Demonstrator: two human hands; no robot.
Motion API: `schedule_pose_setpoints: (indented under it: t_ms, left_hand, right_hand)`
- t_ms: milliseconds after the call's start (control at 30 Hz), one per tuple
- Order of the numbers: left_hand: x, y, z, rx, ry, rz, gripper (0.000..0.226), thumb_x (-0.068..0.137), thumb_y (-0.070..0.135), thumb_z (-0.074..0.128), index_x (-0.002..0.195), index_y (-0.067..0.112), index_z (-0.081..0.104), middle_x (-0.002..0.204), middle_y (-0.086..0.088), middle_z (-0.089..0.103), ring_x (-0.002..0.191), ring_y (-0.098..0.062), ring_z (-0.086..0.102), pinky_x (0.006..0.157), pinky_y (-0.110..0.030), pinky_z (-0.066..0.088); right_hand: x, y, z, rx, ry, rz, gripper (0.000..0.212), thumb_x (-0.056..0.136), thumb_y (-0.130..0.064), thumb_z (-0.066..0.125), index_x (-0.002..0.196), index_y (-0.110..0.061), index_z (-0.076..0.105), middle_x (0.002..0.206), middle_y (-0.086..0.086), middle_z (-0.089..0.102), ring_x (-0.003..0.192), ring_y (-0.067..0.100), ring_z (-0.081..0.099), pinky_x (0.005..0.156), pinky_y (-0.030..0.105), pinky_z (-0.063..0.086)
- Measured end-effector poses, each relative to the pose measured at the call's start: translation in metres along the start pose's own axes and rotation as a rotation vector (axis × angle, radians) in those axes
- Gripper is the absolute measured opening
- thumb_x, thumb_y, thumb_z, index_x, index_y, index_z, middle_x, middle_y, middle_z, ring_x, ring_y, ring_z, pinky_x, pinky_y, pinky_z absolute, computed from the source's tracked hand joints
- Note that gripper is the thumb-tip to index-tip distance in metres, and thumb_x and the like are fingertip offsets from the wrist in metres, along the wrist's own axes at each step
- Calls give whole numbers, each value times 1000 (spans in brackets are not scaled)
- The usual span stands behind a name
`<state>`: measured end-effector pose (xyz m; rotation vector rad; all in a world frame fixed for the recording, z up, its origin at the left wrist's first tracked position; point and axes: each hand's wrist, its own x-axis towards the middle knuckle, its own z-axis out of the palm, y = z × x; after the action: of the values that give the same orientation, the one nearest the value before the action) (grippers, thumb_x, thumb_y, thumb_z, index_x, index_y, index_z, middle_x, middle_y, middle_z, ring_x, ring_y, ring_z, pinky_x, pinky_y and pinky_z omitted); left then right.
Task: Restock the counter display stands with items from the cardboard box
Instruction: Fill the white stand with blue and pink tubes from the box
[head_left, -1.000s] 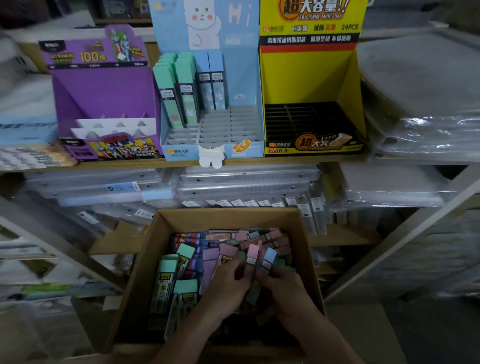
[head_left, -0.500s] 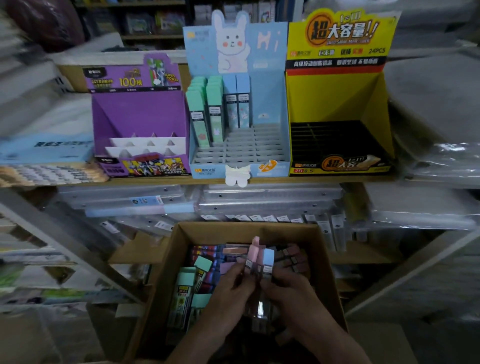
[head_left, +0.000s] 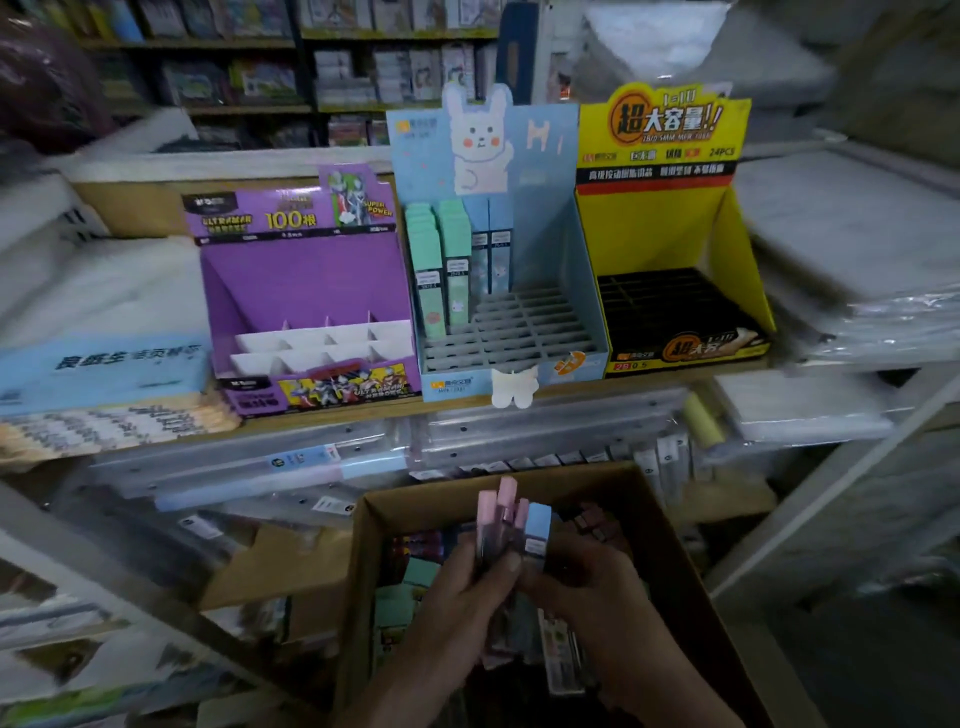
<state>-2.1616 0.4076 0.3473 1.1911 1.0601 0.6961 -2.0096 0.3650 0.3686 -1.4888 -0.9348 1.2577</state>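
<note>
Both left hand (head_left: 460, 603) and right hand (head_left: 589, 590) grip one case bundle (head_left: 511, 525) upright, fingers (head_left: 500, 567) curled round it, probably squaring ends. Blue stand (head_left: 545, 171) at 12 o'clock has vacant slots (head_left: 540, 325).

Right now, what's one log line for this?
left hand: holds cases | right hand: holds cases | cases: pink and blue, above box | blue stand: partly filled | purple stand, yellow stand: look empty

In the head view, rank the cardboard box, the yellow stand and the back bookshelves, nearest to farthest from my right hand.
1. Cardboard box: beneath the right hand, bottom centre.
2. Yellow stand: on the counter, upper right.
3. Back bookshelves: behind the counter, top left.
</note>
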Motion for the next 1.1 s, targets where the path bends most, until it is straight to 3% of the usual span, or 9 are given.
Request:
schedule_pose_setpoints:
  t_ms: [67,167,267,367,467,600,733,833,1100]
  left_hand:
    - [-3,6,-5,-27,15,24,25,95,37,62,104,60,70,104,31,72,96,11,67,74,-7,51]
    - [-6,19,-12,-57,88,87,20,99,23,59,110,24,76,95,9,79,90,-4,73,76,-18,54]
    - [-17,40,-19,-112,90,153,24,93,30,65,84,10,74,58,-5,67,50,-13,62,50,-22,44]
    - [-30,64,-24,-188,87,196,47,76,49,67,68,3,65,50,-19,52,40,-21,46,41,-21,32]
    - [-38,82,-26,-240,109,259,42,78,44,66,70,2,67,60,-25,58,44,-26,46,41,-25,34]
    - [-38,99,-27,-290,135,358,33,80,37,62,83,6,71,66,-25,63,43,-26,48,39,-26,37]
    - [-34,113,-29,-263,161,443,38,81,45,62,76,9,68,63,-19,63,42,-26,51,40,-28,41]
    - [-30,122,-30,-217,204,485,46,82,60,68,77,14,70,64,-21,64,45,-27,54,43,-30,43]
    - [-20,138,-31,-190,280,555,54,77,72,66,84,20,74,69,-21,67,49,-26,58,45,-29,45]
  right_hand:
    - [0,-6,3,19,27,-32,18,84,1,73,99,-8,78,97,10,78,99,29,73,91,44,58]
    - [-2,-21,6,71,33,-76,18,79,2,78,91,-10,80,91,13,78,91,29,74,85,43,60]
    - [-6,-48,1,30,2,-133,22,77,-28,82,94,-15,79,90,16,77,87,31,74,79,44,60]
    - [-14,-84,-11,-40,11,-184,38,78,-49,76,95,-15,77,91,24,74,84,46,71,75,61,56]
    - [-20,-125,-19,-52,-14,-308,40,79,-52,77,97,-16,77,92,15,77,89,43,72,79,60,56]
    - [-12,-174,-29,-103,26,-540,23,83,-39,73,88,-18,79,81,-1,76,77,16,70,67,21,52]
    - [17,-209,-39,-202,55,-671,9,92,-23,70,96,-16,74,75,-3,72,68,9,66,61,22,51]
    - [45,-229,-42,-333,129,-776,24,92,-15,71,113,-18,59,85,5,76,76,19,72,64,34,58]
    - [100,-259,-28,-552,168,-846,16,95,-9,64,103,-21,57,77,3,64,62,6,68,57,33,57]
